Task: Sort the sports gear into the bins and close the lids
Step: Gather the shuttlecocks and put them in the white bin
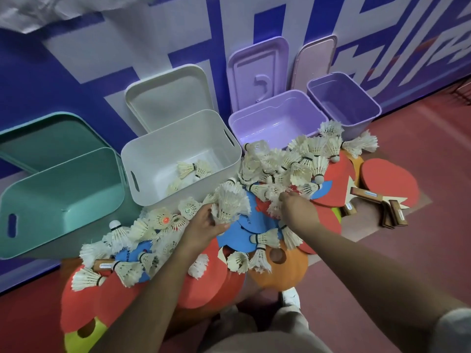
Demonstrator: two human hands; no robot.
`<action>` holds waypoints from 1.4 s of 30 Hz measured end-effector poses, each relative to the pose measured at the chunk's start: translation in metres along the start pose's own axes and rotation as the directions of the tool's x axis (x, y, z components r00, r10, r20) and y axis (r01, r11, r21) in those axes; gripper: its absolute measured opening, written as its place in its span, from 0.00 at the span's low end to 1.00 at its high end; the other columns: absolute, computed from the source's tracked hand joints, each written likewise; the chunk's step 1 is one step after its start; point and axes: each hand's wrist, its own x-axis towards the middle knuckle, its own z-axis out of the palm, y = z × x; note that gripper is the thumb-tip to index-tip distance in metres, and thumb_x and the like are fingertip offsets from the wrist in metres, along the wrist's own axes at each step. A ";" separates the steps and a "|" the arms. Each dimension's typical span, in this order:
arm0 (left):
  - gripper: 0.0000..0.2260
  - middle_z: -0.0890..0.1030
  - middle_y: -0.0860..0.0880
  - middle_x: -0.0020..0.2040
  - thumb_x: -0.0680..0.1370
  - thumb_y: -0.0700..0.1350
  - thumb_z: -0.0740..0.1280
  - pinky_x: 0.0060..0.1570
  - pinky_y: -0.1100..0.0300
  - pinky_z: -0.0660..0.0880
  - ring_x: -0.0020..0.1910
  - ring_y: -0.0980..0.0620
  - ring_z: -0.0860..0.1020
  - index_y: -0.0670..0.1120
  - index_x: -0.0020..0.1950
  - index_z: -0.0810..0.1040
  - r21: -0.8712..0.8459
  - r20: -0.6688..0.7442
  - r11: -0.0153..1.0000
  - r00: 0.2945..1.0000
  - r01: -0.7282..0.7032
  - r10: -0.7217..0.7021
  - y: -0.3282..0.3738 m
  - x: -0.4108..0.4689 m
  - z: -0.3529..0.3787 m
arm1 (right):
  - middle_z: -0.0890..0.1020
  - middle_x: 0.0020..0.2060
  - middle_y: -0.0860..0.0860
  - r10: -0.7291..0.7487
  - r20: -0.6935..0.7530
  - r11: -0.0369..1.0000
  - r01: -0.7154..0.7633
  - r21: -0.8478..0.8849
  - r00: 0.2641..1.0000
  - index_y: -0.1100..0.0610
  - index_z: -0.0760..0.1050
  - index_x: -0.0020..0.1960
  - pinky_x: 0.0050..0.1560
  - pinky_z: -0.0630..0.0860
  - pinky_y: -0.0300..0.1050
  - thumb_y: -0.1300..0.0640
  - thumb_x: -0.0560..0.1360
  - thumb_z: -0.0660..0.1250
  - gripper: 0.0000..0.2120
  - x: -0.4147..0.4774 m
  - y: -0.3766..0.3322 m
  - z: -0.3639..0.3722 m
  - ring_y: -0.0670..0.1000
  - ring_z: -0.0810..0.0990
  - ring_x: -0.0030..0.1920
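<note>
A heap of white feather shuttlecocks (285, 161) lies over red table-tennis paddles (390, 179), blue paddles (239, 225) and orange discs (280, 266) on the floor. My left hand (204, 222) grips a bunch of shuttlecocks (229, 202) just in front of the white bin (142, 159), which holds a few shuttlecocks (193, 169). My right hand (298, 210) reaches into the heap, its fingers closing on shuttlecocks (276, 200). A teal bin (51, 200), a wide lilac bin (254, 121) and a small purple bin (356, 115) stand open.
Lids lean on the blue and white wall behind each bin: teal (51, 138), white (168, 98), lilac (257, 70), pink (316, 59). My knees and a white shoe (290, 296) are at the bottom. Red floor stretches to the right.
</note>
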 end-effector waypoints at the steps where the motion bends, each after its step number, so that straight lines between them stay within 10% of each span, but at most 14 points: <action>1: 0.23 0.80 0.57 0.58 0.73 0.31 0.71 0.51 0.65 0.78 0.57 0.59 0.80 0.53 0.60 0.73 -0.006 -0.007 1.000 1.000 0.001 -0.001 -0.001 0.000 0.001 | 0.77 0.43 0.55 -0.017 -0.035 1.000 0.017 -0.019 0.999 0.59 0.71 0.45 0.29 0.72 0.48 0.66 0.74 0.60 0.04 0.000 0.002 -0.001 0.58 0.75 0.34; 7: 0.22 0.79 0.59 0.55 0.73 0.32 0.71 0.45 0.70 0.76 0.54 0.65 0.79 0.53 0.60 0.72 0.030 -0.047 1.000 0.999 -0.002 0.003 0.002 -0.002 0.008 | 0.80 0.38 0.55 -0.090 -0.201 0.955 0.142 0.260 0.975 0.60 0.77 0.44 0.34 0.76 0.50 0.61 0.77 0.60 0.08 0.004 0.012 -0.041 0.56 0.78 0.36; 14: 0.23 0.78 0.61 0.55 0.73 0.33 0.72 0.53 0.71 0.76 0.54 0.67 0.78 0.53 0.61 0.72 0.083 -0.080 0.996 0.996 -0.029 0.035 0.012 -0.003 0.007 | 0.79 0.32 0.56 -0.112 -0.105 0.614 0.152 0.774 0.988 0.58 0.78 0.43 0.32 0.72 0.43 0.61 0.77 0.66 0.04 0.007 -0.018 -0.124 0.48 0.77 0.29; 19: 0.24 0.77 0.60 0.52 0.73 0.31 0.72 0.47 0.78 0.70 0.46 0.77 0.76 0.52 0.61 0.71 0.158 -0.129 0.982 0.984 -0.102 0.123 0.033 -0.010 -0.010 | 0.77 0.29 0.51 -0.232 0.021 0.674 0.145 0.725 0.972 0.57 0.77 0.41 0.31 0.72 0.40 0.63 0.76 0.66 0.06 0.023 -0.052 -0.130 0.47 0.74 0.28; 34: 0.26 0.76 0.56 0.56 0.71 0.41 0.76 0.52 0.75 0.67 0.57 0.58 0.74 0.52 0.67 0.72 0.542 -0.251 0.833 0.923 -0.115 0.291 0.074 0.006 -0.127 | 0.79 0.32 0.58 -0.425 0.151 0.658 0.190 0.729 0.893 0.60 0.75 0.39 0.25 0.70 0.37 0.71 0.73 0.65 0.08 0.079 -0.164 -0.142 0.47 0.73 0.22; 42: 0.29 0.76 0.51 0.63 0.70 0.44 0.76 0.63 0.55 0.72 0.60 0.52 0.75 0.52 0.69 0.71 0.668 -0.207 0.743 0.954 -0.022 0.215 0.067 0.070 -0.161 | 0.80 0.39 0.59 -0.239 0.192 0.510 -0.046 0.859 0.952 0.68 0.77 0.51 0.52 0.81 0.58 0.51 0.78 0.66 0.17 0.122 -0.198 -0.098 0.53 0.82 0.35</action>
